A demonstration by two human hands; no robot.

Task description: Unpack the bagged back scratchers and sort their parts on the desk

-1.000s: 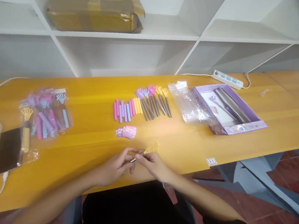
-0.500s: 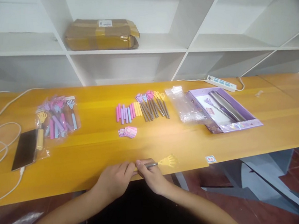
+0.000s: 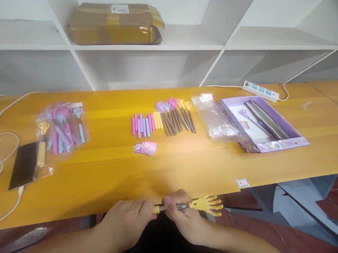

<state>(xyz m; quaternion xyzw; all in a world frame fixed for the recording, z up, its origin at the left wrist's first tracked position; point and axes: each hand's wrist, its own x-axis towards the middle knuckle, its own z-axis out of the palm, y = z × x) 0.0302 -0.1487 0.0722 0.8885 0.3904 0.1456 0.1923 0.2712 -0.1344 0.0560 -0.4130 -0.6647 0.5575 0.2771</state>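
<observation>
My left hand [image 3: 129, 220] is closed round a yellow sleeve [image 3: 156, 209] on the end of a metal rod. My right hand [image 3: 184, 216] grips the metal rod of the same yellow hand-shaped scratcher [image 3: 206, 204], whose spread fingers point right. Both hands are at the table's front edge. Beyond them lie pink, purple, blue and yellow sleeves [image 3: 144, 124] in a row, beside several scratchers with bare metal rods [image 3: 177, 119]. Small pink cards [image 3: 148, 148] sit in front of the sleeves.
Bagged scratchers [image 3: 63, 128] and a black phone [image 3: 24, 166] with a white cable are at the left. Clear plastic bags [image 3: 215, 120] touch a purple box [image 3: 283, 146] at the right. Behind are a power strip [image 3: 261, 90] and a cardboard box [image 3: 115, 26] on a shelf.
Both hands and the yellow scratcher have moved lower in the view, the right hand also rightward. Yellow sleeve and metal rod now show between the hands. The view has shifted slightly.
</observation>
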